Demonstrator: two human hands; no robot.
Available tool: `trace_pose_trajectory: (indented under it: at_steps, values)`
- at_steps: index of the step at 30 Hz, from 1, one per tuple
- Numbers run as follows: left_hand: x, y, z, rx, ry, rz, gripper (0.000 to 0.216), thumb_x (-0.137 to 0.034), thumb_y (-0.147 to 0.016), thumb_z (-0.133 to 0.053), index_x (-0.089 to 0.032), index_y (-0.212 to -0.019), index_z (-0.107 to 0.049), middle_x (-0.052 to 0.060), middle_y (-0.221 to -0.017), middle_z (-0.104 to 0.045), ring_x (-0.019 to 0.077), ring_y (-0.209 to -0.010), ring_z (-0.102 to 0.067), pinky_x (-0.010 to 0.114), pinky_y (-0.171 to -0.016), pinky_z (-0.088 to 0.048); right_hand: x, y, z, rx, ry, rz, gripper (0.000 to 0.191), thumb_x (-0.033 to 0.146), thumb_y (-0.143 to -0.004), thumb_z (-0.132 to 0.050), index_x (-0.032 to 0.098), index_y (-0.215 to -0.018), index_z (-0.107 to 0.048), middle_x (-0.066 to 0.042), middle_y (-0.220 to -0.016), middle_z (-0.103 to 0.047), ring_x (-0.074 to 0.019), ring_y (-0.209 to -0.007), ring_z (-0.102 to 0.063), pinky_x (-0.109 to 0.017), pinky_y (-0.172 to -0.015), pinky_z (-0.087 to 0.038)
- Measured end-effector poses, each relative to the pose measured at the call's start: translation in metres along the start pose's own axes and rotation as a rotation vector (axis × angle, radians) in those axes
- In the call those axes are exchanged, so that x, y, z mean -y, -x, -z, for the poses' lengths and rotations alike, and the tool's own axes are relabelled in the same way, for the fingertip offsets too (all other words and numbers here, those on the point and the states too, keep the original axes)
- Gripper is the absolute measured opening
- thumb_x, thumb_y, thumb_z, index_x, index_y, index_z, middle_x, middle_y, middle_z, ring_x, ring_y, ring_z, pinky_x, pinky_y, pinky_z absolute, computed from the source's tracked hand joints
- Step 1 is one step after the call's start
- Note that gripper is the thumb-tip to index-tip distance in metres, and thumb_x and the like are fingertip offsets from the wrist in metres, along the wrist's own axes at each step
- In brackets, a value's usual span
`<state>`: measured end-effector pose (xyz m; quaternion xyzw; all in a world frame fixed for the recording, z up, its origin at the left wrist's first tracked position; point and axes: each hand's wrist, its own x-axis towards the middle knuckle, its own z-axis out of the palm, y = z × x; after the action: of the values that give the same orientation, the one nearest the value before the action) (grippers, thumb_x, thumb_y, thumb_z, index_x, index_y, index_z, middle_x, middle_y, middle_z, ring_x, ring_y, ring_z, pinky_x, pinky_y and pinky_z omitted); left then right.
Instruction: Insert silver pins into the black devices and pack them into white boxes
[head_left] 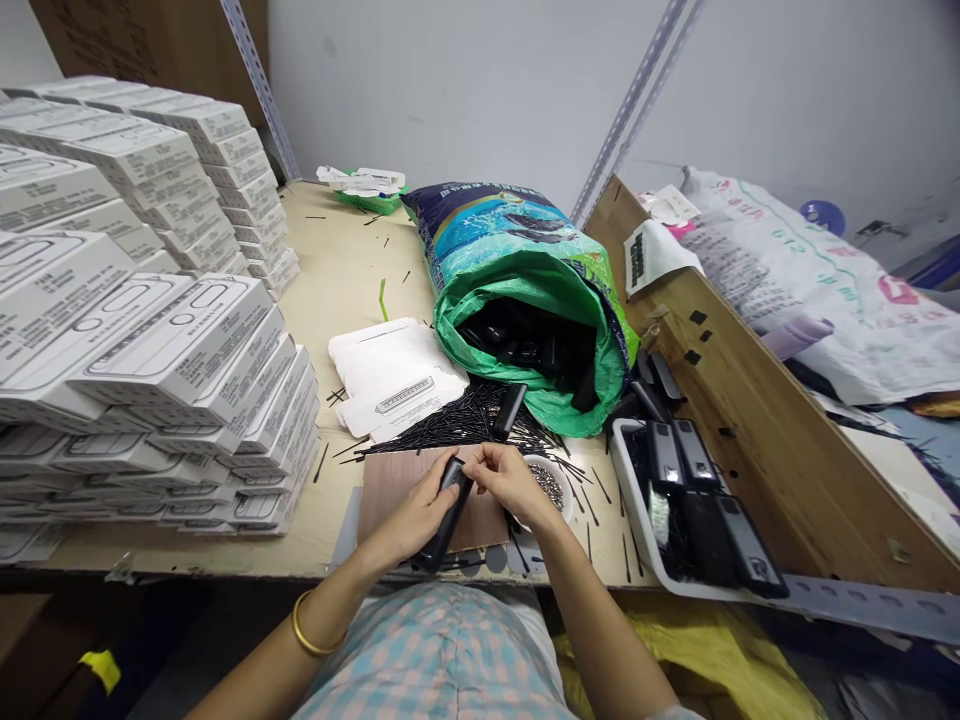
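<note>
From my remote seat I have two hands in view over one wooden board (pixel 386 490). My left hand (pixel 424 515) is wrapped around one black case (pixel 442 535), held tilted above that board; my right hand (pixel 506 482) has its fingertips drawn together at the case's upper end (whether they pinch anything small, I can't tell). On the counter (pixel 322 255) I count one bowl (pixel 570 503) of screws (pixel 546 485), one open sack (pixel 517 240), and one white tray (pixel 637 535) carrying at least four cases.
</note>
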<state>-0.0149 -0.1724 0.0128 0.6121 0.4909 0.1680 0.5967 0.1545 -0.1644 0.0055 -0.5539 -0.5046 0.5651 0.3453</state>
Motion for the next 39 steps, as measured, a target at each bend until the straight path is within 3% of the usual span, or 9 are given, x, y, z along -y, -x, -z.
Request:
trace_pose_trajectory:
  at_steps: [14,20,29,39]
  values:
    - [0.001,-0.001,0.000,-0.001,-0.013,0.002,0.067,-0.040,-0.091,-0.034,-0.011,-0.149,-0.018,0.009,-0.155,-0.020,0.0203,-0.144,-0.017,0.037,-0.118,-0.009,0.005,-0.001,0.002,0.024,0.057,0.012,0.022,0.035,-0.072,-0.058,0.014,-0.068,-0.054,-0.001,-0.063,-0.051,-0.0103,-0.058,-0.044,-0.023,-0.055,-0.034]
    - [0.000,0.000,0.002,-0.010,-0.004,-0.012,0.061,-0.037,-0.092,-0.034,-0.013,-0.146,-0.024,0.011,-0.151,-0.028,0.0220,-0.139,-0.028,0.038,-0.117,-0.014,0.008,-0.001,-0.001,0.016,0.073,0.011,0.021,0.035,-0.071,-0.057,0.014,-0.067,-0.054,-0.001,-0.061,-0.051,-0.0102,-0.056,-0.044,-0.023,-0.053,-0.032]
    - [0.003,0.001,0.002,-0.033,0.040,-0.077,0.054,-0.035,-0.091,-0.036,-0.016,-0.141,-0.028,0.012,-0.147,-0.034,0.0218,-0.135,-0.033,0.039,-0.116,-0.018,0.011,0.002,-0.008,-0.076,0.148,0.066,0.014,0.029,-0.071,-0.057,0.016,-0.065,-0.053,0.000,-0.060,-0.053,-0.0099,-0.054,-0.045,-0.022,-0.052,-0.032]
    - [0.002,0.003,-0.002,-0.078,0.118,-0.051,0.050,-0.034,-0.090,-0.036,-0.017,-0.137,-0.031,0.011,-0.145,-0.036,0.0203,-0.136,-0.032,0.038,-0.116,-0.018,0.007,0.003,-0.021,-0.172,0.257,0.094,0.009,0.026,-0.073,-0.053,0.018,-0.067,-0.052,0.000,-0.058,-0.051,-0.0110,-0.052,-0.044,-0.023,-0.052,-0.033]
